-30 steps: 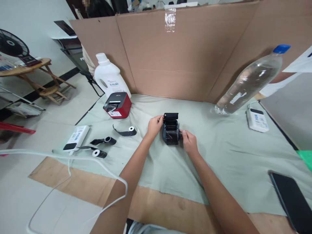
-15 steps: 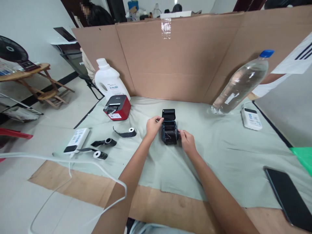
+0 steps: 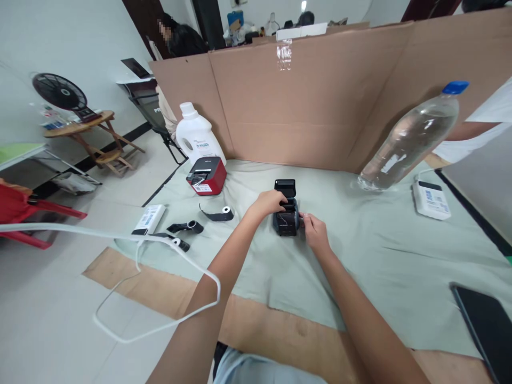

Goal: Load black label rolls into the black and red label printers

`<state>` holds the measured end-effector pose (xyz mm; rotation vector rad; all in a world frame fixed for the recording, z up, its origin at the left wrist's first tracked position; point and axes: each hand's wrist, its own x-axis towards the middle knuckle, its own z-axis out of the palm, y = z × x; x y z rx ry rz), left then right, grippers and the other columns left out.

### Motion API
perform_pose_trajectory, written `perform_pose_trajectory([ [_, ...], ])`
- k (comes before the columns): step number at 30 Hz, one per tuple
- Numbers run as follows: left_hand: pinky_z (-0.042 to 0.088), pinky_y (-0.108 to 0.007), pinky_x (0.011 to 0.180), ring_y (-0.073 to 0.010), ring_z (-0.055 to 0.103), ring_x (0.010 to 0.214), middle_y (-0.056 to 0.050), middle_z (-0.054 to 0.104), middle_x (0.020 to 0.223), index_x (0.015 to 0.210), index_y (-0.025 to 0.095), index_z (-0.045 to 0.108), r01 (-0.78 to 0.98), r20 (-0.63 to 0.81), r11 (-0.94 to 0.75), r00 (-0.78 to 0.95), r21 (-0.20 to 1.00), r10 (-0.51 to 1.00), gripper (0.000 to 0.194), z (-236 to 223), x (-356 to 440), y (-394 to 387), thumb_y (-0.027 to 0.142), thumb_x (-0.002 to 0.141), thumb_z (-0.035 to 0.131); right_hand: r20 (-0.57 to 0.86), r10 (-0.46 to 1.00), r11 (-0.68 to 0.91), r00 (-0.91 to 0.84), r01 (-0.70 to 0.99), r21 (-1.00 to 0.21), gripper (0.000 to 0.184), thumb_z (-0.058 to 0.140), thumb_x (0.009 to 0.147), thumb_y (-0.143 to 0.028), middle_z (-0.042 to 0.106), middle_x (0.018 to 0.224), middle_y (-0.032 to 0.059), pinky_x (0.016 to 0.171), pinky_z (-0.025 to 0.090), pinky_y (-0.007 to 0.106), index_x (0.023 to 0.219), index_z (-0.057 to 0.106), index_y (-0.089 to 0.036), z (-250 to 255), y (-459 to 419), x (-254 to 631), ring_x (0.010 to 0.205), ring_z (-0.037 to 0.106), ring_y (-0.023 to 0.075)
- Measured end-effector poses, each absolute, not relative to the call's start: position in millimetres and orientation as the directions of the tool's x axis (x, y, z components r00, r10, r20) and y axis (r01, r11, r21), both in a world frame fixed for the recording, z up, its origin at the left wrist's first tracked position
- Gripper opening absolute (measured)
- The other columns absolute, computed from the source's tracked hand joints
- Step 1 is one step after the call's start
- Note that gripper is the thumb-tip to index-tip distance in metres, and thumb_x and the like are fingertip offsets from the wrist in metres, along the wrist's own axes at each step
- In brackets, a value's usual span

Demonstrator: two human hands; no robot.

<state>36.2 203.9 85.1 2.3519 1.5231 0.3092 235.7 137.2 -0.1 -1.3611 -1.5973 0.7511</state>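
Note:
A small black portable printer [image 3: 287,224] rests on the pale green cloth with its lid [image 3: 285,186] raised. My left hand [image 3: 270,204] comes over it from the left, fingers bent together into the printer's upper compartment. Their tips are partly hidden, and whatever they pinch is too small to make out. On the other side, my right hand [image 3: 316,230] is closed on the printer's right edge with thumb and fingers. To the left lie several dark rolls, among them a partly unwound black roll [image 3: 224,214] with a white core and another black roll [image 3: 194,227].
A red and black printer box [image 3: 208,176] stands before a white jug [image 3: 200,136]. White power banks [image 3: 431,200] lie at both sides. A water bottle [image 3: 412,141] leans on the cardboard wall [image 3: 304,106]. A phone [image 3: 486,325] is at front right. A white cable [image 3: 160,245] crosses the left foreground.
My left hand has moved from the lid's left edge to over the printer's compartment. My right hand stays at the printer's right side. The view has shifted slightly left.

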Motion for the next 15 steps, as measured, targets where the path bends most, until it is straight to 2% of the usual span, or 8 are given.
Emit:
perform_pose_trajectory([
  [3,0.053,-0.033,0.097,-0.0264,0.068,0.116,-0.004,0.078,0.117,0.109,0.03,0.081,0.81,0.125,-0.425,0.411,0.403,0.903,0.031,87,31,198,0.019,0.08,0.074,0.238,0.971,0.216,-0.006,0.44,-0.872,0.06,0.035,0.101,-0.054,0.076,0.09,0.011,0.079,0.051,0.035,0.108,0.078,-0.012,0,137,236,0.078,0.065,0.0225],
  [6,0.053,-0.033,0.097,-0.0235,0.068,0.109,-0.007,0.075,0.123,0.121,0.023,0.076,0.719,0.277,-0.433,0.333,0.544,0.901,0.036,95,20,191,0.023,0.086,0.07,0.285,0.957,0.234,0.062,0.42,-0.877,0.061,0.037,0.1,-0.056,0.077,0.109,0.0155,0.088,0.052,0.04,0.115,0.075,-0.012,-1,138,237,0.089,0.067,0.0244],
  [8,0.056,-0.03,0.087,-0.0193,0.069,0.096,-0.009,0.073,0.123,0.129,0.019,0.071,0.632,0.364,-0.405,0.202,0.661,0.909,0.042,100,6,182,0.025,0.087,0.068,0.3,0.947,0.231,0.117,0.402,-0.886,0.062,0.039,0.098,-0.057,0.075,0.117,0.0183,0.093,0.052,0.043,0.12,0.072,-0.01,-2,140,237,0.091,0.068,0.0251],
  [10,0.055,-0.026,0.073,-0.0158,0.067,0.085,-0.011,0.072,0.123,0.134,0.018,0.067,0.574,0.401,-0.349,0.04,0.741,0.915,0.047,104,-14,164,0.028,0.088,0.068,0.291,0.946,0.217,0.143,0.39,-0.895,0.064,0.039,0.097,-0.058,0.074,0.114,0.0193,0.092,0.052,0.045,0.123,0.07,-0.008,-2,140,238,0.085,0.067,0.0244],
  [13,0.051,-0.022,0.062,-0.0141,0.068,0.077,-0.009,0.072,0.117,0.126,0.019,0.068,0.6,0.38,-0.205,-0.179,0.773,0.907,0.044,103,-52,113,0.033,0.085,0.069,0.291,0.945,0.216,0.146,0.387,-0.896,0.062,0.04,0.098,-0.056,0.074,0.106,0.018,0.09,0.053,0.045,0.124,0.069,-0.008,-1,141,238,0.082,0.066,0.024],
  [15,0.053,-0.025,0.069,-0.0146,0.068,0.074,-0.005,0.073,0.104,0.117,0.02,0.069,0.669,0.364,-0.069,-0.312,0.74,0.878,0.039,98,-78,69,0.034,0.081,0.071,0.298,0.944,0.223,0.141,0.393,-0.892,0.059,0.04,0.098,-0.054,0.074,0.103,0.0172,0.089,0.053,0.044,0.122,0.07,-0.008,-1,141,238,0.084,0.066,0.0246],
])
